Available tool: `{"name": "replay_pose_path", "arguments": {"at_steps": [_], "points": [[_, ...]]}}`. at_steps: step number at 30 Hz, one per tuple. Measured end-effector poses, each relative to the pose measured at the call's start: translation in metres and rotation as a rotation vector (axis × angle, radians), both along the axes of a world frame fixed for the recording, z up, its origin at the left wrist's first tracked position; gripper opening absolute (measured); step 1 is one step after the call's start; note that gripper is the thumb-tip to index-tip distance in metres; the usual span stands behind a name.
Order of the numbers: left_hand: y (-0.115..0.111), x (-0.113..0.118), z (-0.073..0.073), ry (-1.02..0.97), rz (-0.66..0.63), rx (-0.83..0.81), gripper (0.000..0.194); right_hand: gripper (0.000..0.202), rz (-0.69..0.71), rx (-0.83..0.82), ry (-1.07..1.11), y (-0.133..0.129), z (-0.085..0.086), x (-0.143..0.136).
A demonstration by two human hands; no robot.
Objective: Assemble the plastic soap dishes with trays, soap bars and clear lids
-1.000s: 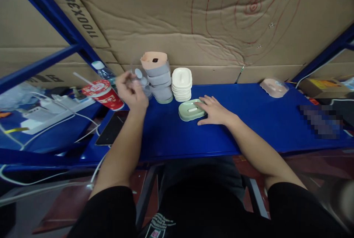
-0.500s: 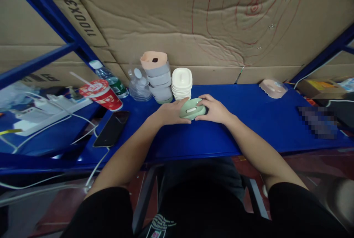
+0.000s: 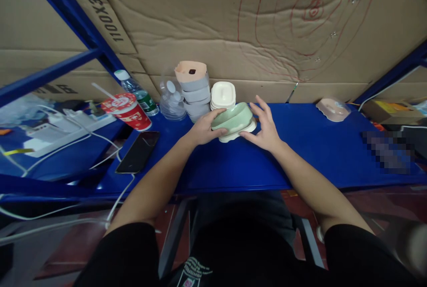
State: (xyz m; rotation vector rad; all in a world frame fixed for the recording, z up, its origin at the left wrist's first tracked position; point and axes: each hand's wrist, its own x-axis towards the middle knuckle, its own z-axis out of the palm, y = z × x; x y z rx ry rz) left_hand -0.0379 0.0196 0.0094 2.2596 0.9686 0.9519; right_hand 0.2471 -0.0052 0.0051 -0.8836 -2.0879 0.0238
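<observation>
A pale green bowl (image 3: 233, 119) is tilted above the blue table, its inside facing up. Under and behind its lower edge shows a cream scalloped piece (image 3: 233, 135). My left hand (image 3: 208, 127) grips the bowl's left side, thumb in front and fingers behind. My right hand (image 3: 263, 127) is at the bowl's right side with fingers spread, its thumb close to the cream piece; whether it touches is unclear. Just behind the bowl stands a stack of cream lids (image 3: 223, 94). Left of that, grey containers (image 3: 196, 95) are stacked under a peach one (image 3: 191, 71).
A red cup (image 3: 128, 111), a water bottle (image 3: 138, 95), clear plastic covers (image 3: 173, 104) and a phone (image 3: 138, 152) are on the left. A pinkish container (image 3: 332, 109) lies at the right rear. Cardboard (image 3: 200, 20) stands along the back of the blue table (image 3: 233, 171).
The green piece has turned from its closed outer side to its open inside. A cream piece now shows beneath it. My right fingers have spread and lifted off the green piece.
</observation>
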Motion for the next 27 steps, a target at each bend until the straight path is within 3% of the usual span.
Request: {"name": "replay_pose_path", "arguments": {"at_steps": [3,6,11,16,20,23,27], "points": [[-0.002,0.007,-0.003,-0.165,-0.088,-0.065,0.098,0.122,-0.070,-0.124,-0.060,-0.001,0.000,-0.002],[-0.006,0.012,-0.001,-0.161,-0.058,-0.008,0.101,0.122,-0.119,-0.209,-0.124,-0.002,0.002,-0.002],[-0.005,0.009,-0.001,-0.022,0.003,0.096,0.104,0.097,-0.174,-0.193,-0.062,-0.001,0.004,0.001],[-0.007,0.012,-0.004,0.062,-0.072,0.149,0.110,0.063,-0.167,-0.161,0.056,0.002,0.006,0.010],[-0.008,0.012,-0.001,-0.002,-0.110,0.110,0.102,0.046,-0.158,-0.141,0.125,0.006,0.007,0.014],[-0.008,0.011,0.001,-0.068,-0.067,0.095,0.100,0.049,-0.169,-0.135,0.128,0.006,0.005,0.015],[-0.010,0.011,-0.001,-0.046,0.112,0.205,0.110,0.069,-0.174,-0.164,0.049,0.004,0.004,0.013]]}}
